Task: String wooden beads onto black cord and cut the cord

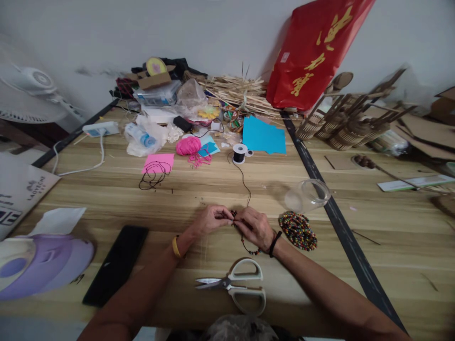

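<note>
My left hand (pixel 216 219) and my right hand (pixel 256 228) meet over the middle of the table, each closed in a pinch. Between their fingertips is a thin dark cord strung with small beads (pixel 253 252); part of it loops out below my right hand. Which beads the fingers cover I cannot make out. Black cord (pixel 245 182) runs from a white-rimmed spool (pixel 240 154) down to my right hand. Scissors (pixel 224 282) with pale handles lie spread just below my hands. To the right is a heap of multicoloured bead strings (pixel 297 230).
A clear jar (pixel 307 196) lies behind the bead strings. On the left are a black phone-like slab (pixel 115 265) and a purple tissue box (pixel 60 265). Pink yarn (pixel 188 146), blue sheets (pixel 263 136) and a pink sheet (pixel 167 161) lie farther back; woven baskets (pixel 341 123) stand at right.
</note>
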